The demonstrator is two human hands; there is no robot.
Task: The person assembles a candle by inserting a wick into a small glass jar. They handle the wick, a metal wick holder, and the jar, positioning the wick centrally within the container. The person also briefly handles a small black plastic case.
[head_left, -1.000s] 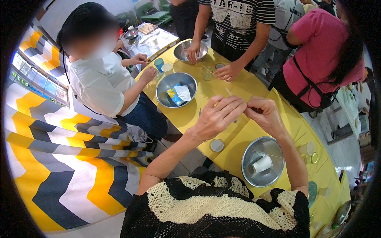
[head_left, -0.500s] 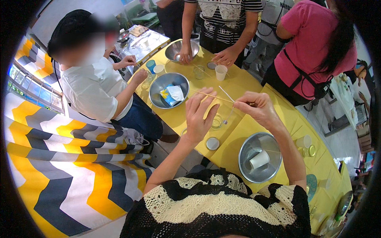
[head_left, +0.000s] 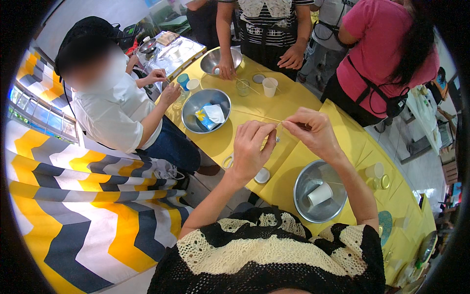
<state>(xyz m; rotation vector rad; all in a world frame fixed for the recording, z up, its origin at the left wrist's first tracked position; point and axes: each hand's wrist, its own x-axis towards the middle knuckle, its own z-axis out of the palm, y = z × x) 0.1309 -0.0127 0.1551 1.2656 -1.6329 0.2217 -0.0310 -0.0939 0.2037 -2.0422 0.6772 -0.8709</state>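
Observation:
Over the yellow table, my right hand [head_left: 313, 131] pinches a thin wooden stick [head_left: 260, 116] near one end. A pale wick-like string [head_left: 279, 128] hangs by that end, with a small shiny tab [head_left: 277, 139] at its bottom. Close beside it, my left hand [head_left: 252, 149] has thumb and fingers brought together at the string; the exact grip is partly hidden by the fingers. Beneath my left hand lie a round lid [head_left: 262, 175] and a white loop [head_left: 228, 160] like a scissors handle.
A metal bowl [head_left: 297, 206] near me holds a white paper cup [head_left: 320, 194]. Another bowl [head_left: 187, 113] contains a blue-and-white packet [head_left: 211, 115]. Across the table, a person's hand rests by a glass jar [head_left: 243, 87] and paper cup [head_left: 270, 87]. A person in white [head_left: 115, 98] works at left.
My left hand has gone from spread fingers to a pinch close to my right hand. The string and tab have drawn up toward my fingers. Across the table, a person's hand has pulled back.

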